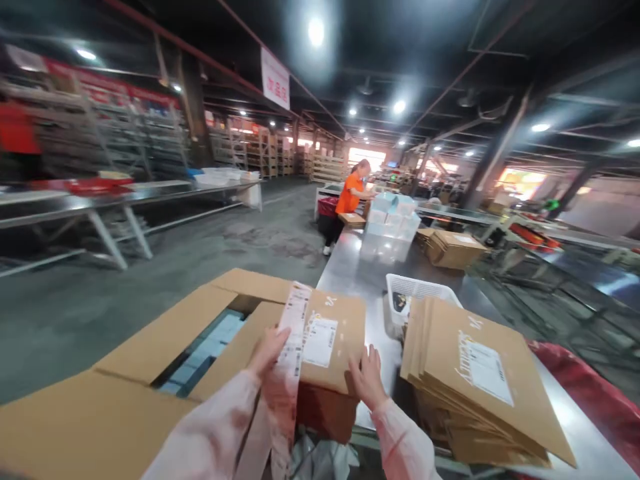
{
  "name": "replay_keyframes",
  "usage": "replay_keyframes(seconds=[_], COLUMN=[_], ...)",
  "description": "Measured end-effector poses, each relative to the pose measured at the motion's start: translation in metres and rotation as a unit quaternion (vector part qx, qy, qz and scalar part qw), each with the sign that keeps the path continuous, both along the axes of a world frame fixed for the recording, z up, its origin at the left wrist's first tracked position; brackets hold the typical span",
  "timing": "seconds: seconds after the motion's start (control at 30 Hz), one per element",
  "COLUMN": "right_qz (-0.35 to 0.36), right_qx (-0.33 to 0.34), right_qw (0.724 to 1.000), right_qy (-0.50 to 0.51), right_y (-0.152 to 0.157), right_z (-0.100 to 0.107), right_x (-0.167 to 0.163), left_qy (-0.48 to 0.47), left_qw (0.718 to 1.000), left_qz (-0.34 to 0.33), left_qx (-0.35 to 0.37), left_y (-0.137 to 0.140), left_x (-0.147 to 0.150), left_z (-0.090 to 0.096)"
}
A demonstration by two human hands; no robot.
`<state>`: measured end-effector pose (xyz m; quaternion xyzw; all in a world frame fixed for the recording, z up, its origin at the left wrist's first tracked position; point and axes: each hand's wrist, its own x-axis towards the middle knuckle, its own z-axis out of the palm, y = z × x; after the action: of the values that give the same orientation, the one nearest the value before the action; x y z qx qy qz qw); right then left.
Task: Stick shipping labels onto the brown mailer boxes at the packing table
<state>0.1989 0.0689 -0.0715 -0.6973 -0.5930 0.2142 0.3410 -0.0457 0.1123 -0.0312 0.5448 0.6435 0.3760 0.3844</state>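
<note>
Left hand [269, 351]: grips label strip [290, 347] against the box [330, 340].
Right hand [367, 379]: open, flat on box edge.
Right of hands: flat cartons [480, 380] on desk [360, 267].

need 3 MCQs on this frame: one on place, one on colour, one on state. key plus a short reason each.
1. Where does the stack of flattened brown cardboard cartons lie?
A. on the steel table, to the right of the hands
B. on the floor
C. inside the open box

2. What colour is the top of the person standing at the far end of the table?
A. blue
B. orange
C. white

3. How are the top flaps of the large brown cardboard box at left?
A. taped shut
B. cut off
C. folded open

Key:
1 A: the stack rests on the metal top, past the right hand.
2 B: the top is plainly orange.
3 C: the flaps spread outward, pale blue packs show inside, and the left hand lies on one flap with a long label strip.
</note>
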Motion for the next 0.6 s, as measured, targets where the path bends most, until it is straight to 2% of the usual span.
replay_keyframes(seconds=[0.07,0.1,0.17,0.2,0.27,0.33,0.4,0.43,0.5,0.53,0.6], right_qz=[-0.005,-0.014,-0.059,-0.102,-0.201,-0.270,-0.352,-0.376,-0.352,-0.282,-0.091], right_qx=[0.052,0.084,0.156,0.189,0.220,0.185,0.153,0.163,0.205,0.221,0.153], right_qw=[0.990,0.978,0.949,0.938,0.932,0.935,0.923,0.912,0.909,0.931,0.981], right_qy=[0.133,0.191,0.267,0.271,0.204,0.138,0.037,-0.022,-0.088,-0.074,0.079], right_y=[-0.008,-0.014,-0.032,-0.043,-0.070,-0.096,-0.112,-0.115,-0.112,-0.108,-0.097], right_z=[0.010,0.020,0.048,0.066,0.101,0.133,0.153,0.158,0.155,0.148,0.126], right_x=[0.009,0.019,0.057,0.084,0.149,0.214,0.256,0.260,0.233,0.204,0.125], left_qy=[-0.128,-0.206,-0.336,-0.368,-0.385,-0.382,-0.378,-0.376,-0.374,-0.372,-0.358], left_qw=[0.991,0.977,0.939,0.927,0.919,0.919,0.920,0.921,0.922,0.921,0.921], left_qz=[0.017,0.026,0.030,0.025,0.013,-0.006,-0.026,-0.035,-0.052,-0.070,-0.124], left_qx=[-0.029,-0.047,-0.071,-0.073,-0.085,-0.100,-0.099,-0.095,-0.092,-0.095,-0.093], left_y=[-0.013,-0.021,-0.039,-0.049,-0.066,-0.078,-0.085,-0.088,-0.093,-0.096,-0.102], left_x=[0.003,0.004,0.006,0.006,0.003,0.000,0.000,0.003,0.014,0.021,0.037], left_z=[0.009,0.015,0.028,0.034,0.045,0.052,0.052,0.050,0.043,0.039,0.033])
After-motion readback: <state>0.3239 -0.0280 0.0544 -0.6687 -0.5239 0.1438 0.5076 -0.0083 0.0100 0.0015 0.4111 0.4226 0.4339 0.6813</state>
